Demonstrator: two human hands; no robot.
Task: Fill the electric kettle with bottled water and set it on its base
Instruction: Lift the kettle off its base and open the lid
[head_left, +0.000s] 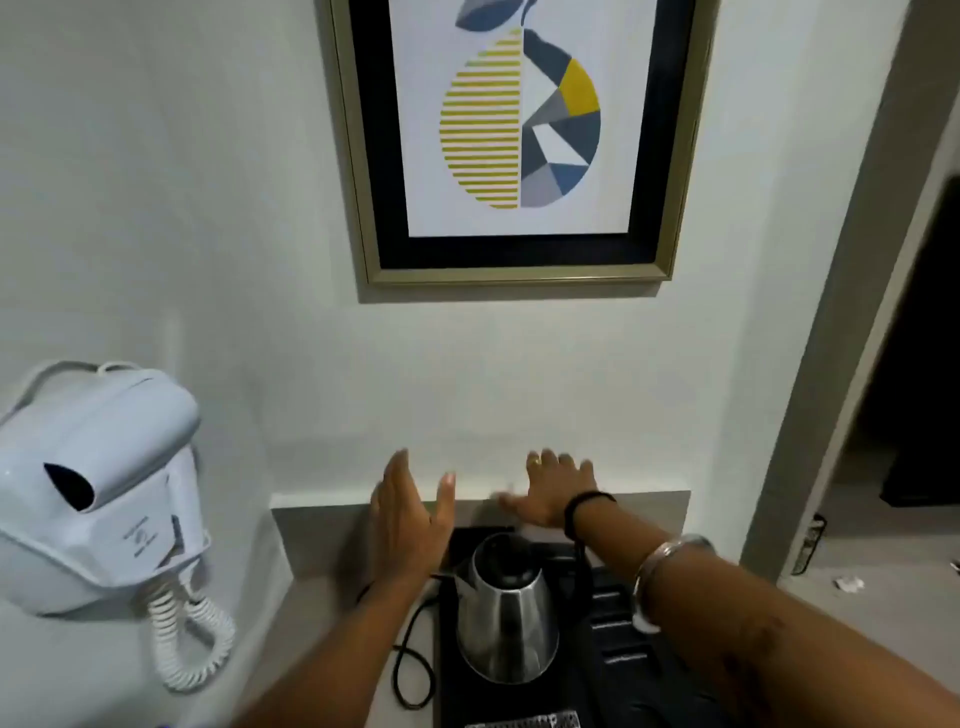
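A framed print (519, 140) of a pear fills the wall above, and a white wall-mounted hair dryer (98, 483) with its coiled cord hangs at the left. Below them runs a narrow grey counter (322, 561), and on it lies a black tray (613, 665). The steel electric kettle (506, 618) stands upright on the tray's left part, its dark lid shut and its spout turned to the left; a black power cord (408, 665) loops off the tray's left edge. The kettle's base is hidden under the body, so it probably sits on it already, though the view does not settle that. No water bottle shows anywhere.

Both hands reach out over the back of the counter, above and beyond the kettle, touching nothing. The left hand (410, 519) is open, palm edge-on, fingers straight. The right hand (556, 493) is spread flat, blurred with movement, a ring on one finger, a black band and a metal bangle (660, 582) on the arm.

The step in hand looks like the very start: getting hold of the kettle. To do it well, the right hand should drop to the handle, which seems to face the right side behind the forearm, and lift straight up so the body clears its seat. The cord should stay slack and untouched. The lid must open before pouring, and the bottle has to be found first.
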